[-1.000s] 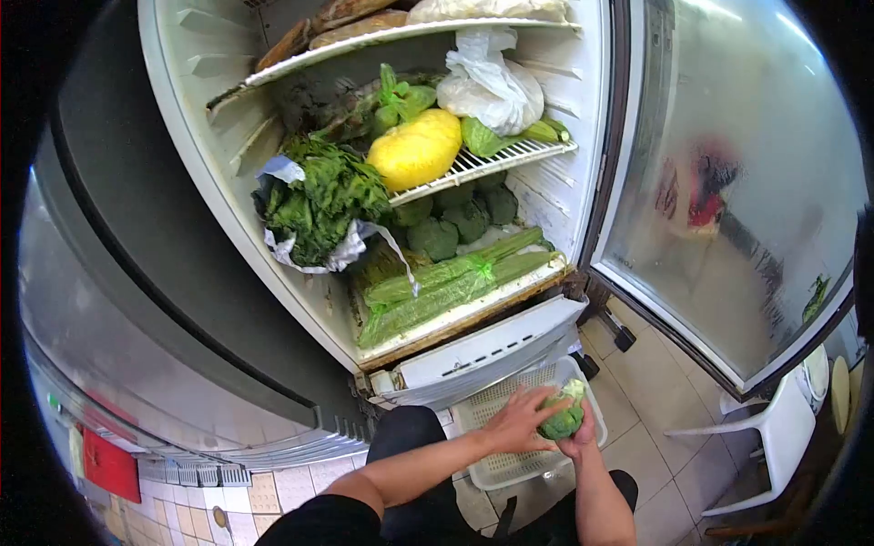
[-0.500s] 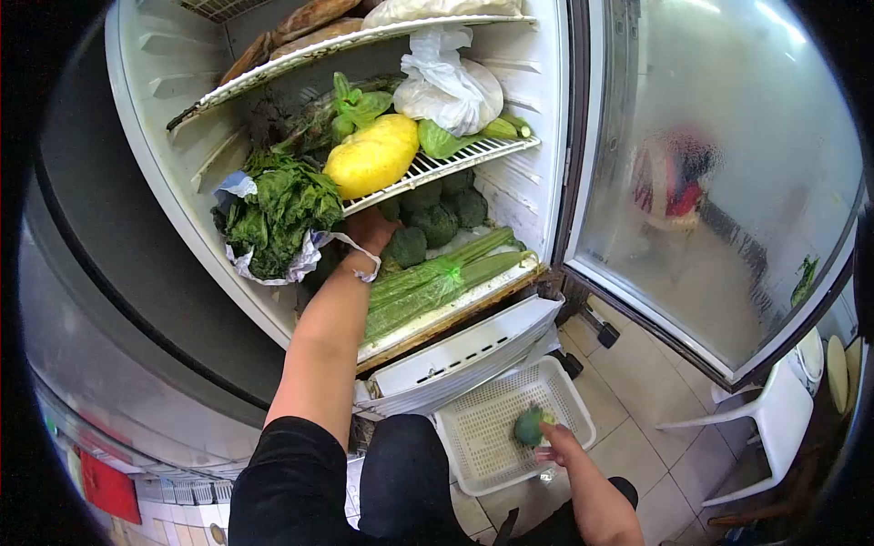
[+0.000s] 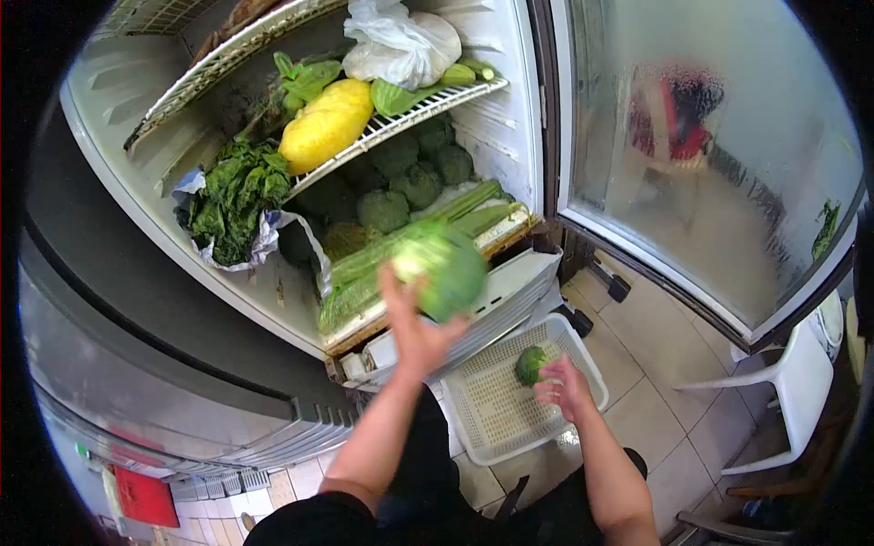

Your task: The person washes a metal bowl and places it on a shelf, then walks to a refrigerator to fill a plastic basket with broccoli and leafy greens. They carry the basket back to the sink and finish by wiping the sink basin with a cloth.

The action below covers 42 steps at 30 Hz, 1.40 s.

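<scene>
My left hand (image 3: 414, 332) is closed on a large broccoli (image 3: 446, 268), blurred by motion, in front of the fridge's lower shelf. My right hand (image 3: 566, 387) hovers over the right side of a white plastic basket (image 3: 464, 428), its fingers apart and holding nothing. Just beside those fingers, a smaller broccoli (image 3: 531, 366) lies in the basket. Behind the lifted broccoli, long green stalks in clear wrap (image 3: 364, 273) lie along the bottom shelf, with several broccoli heads (image 3: 384, 209) piled further back.
The wire shelf above holds a yellow melon-like fruit (image 3: 328, 126), a white plastic bag (image 3: 401, 41) and leafy greens (image 3: 237, 200). The glass fridge door (image 3: 710, 200) stands open on the right. Beyond it is a white chair (image 3: 792, 391) on the tiled floor.
My left hand has come out of the bottom shelf, bringing a large broccoli towards the basket. My right hand has let go of the smaller broccoli. The view has shifted slightly.
</scene>
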Available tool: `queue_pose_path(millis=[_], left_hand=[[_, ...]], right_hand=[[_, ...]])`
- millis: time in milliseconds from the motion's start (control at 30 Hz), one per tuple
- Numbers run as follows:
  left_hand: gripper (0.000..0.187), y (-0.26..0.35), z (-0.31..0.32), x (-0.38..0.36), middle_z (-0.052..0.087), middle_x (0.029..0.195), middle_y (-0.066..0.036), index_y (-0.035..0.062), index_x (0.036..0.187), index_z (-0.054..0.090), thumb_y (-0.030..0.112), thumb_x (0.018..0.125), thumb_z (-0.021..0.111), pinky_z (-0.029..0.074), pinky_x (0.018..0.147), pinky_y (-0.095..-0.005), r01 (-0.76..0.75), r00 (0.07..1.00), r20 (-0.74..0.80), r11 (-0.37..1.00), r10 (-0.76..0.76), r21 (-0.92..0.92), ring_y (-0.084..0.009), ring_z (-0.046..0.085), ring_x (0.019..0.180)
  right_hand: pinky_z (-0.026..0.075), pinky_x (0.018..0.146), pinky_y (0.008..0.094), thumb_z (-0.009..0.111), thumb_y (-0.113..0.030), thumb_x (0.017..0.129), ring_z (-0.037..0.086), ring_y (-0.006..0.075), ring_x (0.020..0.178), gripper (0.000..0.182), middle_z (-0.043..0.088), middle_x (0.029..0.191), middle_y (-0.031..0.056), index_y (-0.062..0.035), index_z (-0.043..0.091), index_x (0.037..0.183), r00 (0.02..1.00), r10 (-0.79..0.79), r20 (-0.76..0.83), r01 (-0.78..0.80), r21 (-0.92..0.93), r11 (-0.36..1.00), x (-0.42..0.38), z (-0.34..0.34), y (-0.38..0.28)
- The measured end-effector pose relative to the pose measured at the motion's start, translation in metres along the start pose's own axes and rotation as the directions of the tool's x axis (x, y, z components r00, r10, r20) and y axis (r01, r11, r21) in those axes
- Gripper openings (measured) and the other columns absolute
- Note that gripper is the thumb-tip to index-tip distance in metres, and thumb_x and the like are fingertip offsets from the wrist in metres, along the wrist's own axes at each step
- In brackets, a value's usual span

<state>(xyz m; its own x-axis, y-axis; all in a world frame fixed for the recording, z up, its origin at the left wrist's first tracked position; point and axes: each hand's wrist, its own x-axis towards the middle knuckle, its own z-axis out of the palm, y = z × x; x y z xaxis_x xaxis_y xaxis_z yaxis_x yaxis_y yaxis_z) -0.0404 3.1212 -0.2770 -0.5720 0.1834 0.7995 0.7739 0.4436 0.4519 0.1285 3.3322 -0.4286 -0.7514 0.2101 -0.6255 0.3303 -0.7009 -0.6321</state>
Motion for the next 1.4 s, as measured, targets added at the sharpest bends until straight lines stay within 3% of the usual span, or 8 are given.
queue_pose_path(millis=[133,200,300,400,433,567,800,1400], left_hand=[[0.085,0.034,0.06,-0.13,0.023,0.151,-0.031,0.0084,0.129,0.056,0.037,0.055,0.089,0.027,0.114,-0.0469,0.351,0.703,0.682,0.932,-0.202,-0.086,-0.0435,0.026,0.141],[0.084,0.02,0.093,-0.188,0.025,0.151,-0.031,0.0098,0.127,0.058,0.038,0.055,0.09,0.029,0.114,-0.0429,0.509,0.515,0.782,0.86,-0.35,0.05,-0.0418,0.028,0.14],[0.08,0.014,0.112,-0.22,0.026,0.15,-0.031,0.0072,0.132,0.055,0.033,0.062,0.086,0.031,0.113,-0.0413,0.486,0.322,0.814,0.822,-0.484,0.297,-0.0427,0.03,0.139],[0.067,0.023,0.113,-0.181,0.033,0.148,-0.028,0.0036,0.129,0.055,0.031,0.072,0.081,0.031,0.113,-0.0434,0.518,0.531,0.729,0.846,-0.432,0.125,-0.0405,0.035,0.137],[0.066,0.034,0.097,-0.137,0.04,0.143,-0.027,0.0002,0.131,0.052,0.028,0.077,0.077,0.033,0.111,-0.0436,0.283,0.755,0.61,0.959,-0.242,0.029,-0.0404,0.038,0.134],[0.062,-0.025,0.063,0.054,0.052,0.132,-0.023,0.0007,0.128,0.051,0.026,0.077,0.076,0.038,0.106,-0.0464,-0.03,0.987,0.161,0.984,0.001,0.177,-0.037,0.049,0.124],[0.107,-0.113,0.076,0.179,0.024,0.153,-0.024,0.0432,0.152,0.006,0.041,0.074,0.079,0.027,0.103,-0.0725,0.042,0.801,0.313,0.569,-0.511,0.821,-0.0422,0.035,0.136],[0.094,-0.162,0.062,0.196,0.047,0.141,-0.021,0.03,0.149,0.027,0.061,0.072,0.071,0.027,0.107,-0.0634,-0.143,0.728,0.553,0.7,-0.404,0.7,-0.0386,0.046,0.129]], right_hand=[[0.049,0.073,0.0349,0.053,-0.044,0.097,0.059,0.0206,0.089,0.043,0.059,0.104,0.0109,-0.0028,0.053,0.109,0.948,-0.197,-0.249,0.228,0.099,0.969,0.026,-0.006,0.014],[0.046,0.077,0.0329,0.056,-0.038,0.096,0.055,0.0185,0.09,0.038,0.058,0.099,0.0102,-0.0035,0.051,0.109,0.712,-0.503,-0.489,0.401,-0.304,0.864,0.057,-0.025,0.027],[0.042,0.079,0.0318,0.057,-0.036,0.094,0.052,0.0199,0.088,0.031,0.055,0.104,0.0055,-0.0078,0.051,0.104,0.756,-0.428,-0.496,0.343,-0.258,0.903,0.078,-0.045,0.037],[0.044,0.074,0.0302,0.058,-0.031,0.093,0.054,0.0179,0.089,0.027,0.055,0.103,0.0049,-0.0099,0.05,0.108,0.841,-0.324,-0.433,0.318,-0.087,0.944,0.065,-0.035,0.027],[0.044,0.074,0.0302,0.058,-0.031,0.093,0.054,0.0179,0.089,0.027,0.055,0.103,0.0049,-0.0099,0.05,0.108,0.843,-0.31,-0.439,0.306,-0.081,0.949,0.059,-0.03,0.021],[0.045,0.067,0.0301,0.06,-0.026,0.091,0.056,0.0166,0.085,0.028,0.055,0.104,0.0058,-0.0094,0.049,0.111,0.859,-0.336,-0.386,0.336,-0.067,0.939,0.041,-0.018,0.009],[0.045,0.062,0.0282,0.062,-0.019,0.09,0.056,0.0154,0.076,0.03,0.052,0.117,0.0097,-0.0084,0.048,0.113,0.875,-0.323,-0.361,0.316,-0.079,0.945,0.048,-0.01,0.01],[0.05,0.067,0.0277,0.063,-0.014,0.09,0.057,0.0166,0.078,0.025,0.052,0.115,0.0082,-0.0085,0.052,0.111,0.934,-0.285,-0.214,0.249,-0.18,0.952,0.035,0.002,0.015]])
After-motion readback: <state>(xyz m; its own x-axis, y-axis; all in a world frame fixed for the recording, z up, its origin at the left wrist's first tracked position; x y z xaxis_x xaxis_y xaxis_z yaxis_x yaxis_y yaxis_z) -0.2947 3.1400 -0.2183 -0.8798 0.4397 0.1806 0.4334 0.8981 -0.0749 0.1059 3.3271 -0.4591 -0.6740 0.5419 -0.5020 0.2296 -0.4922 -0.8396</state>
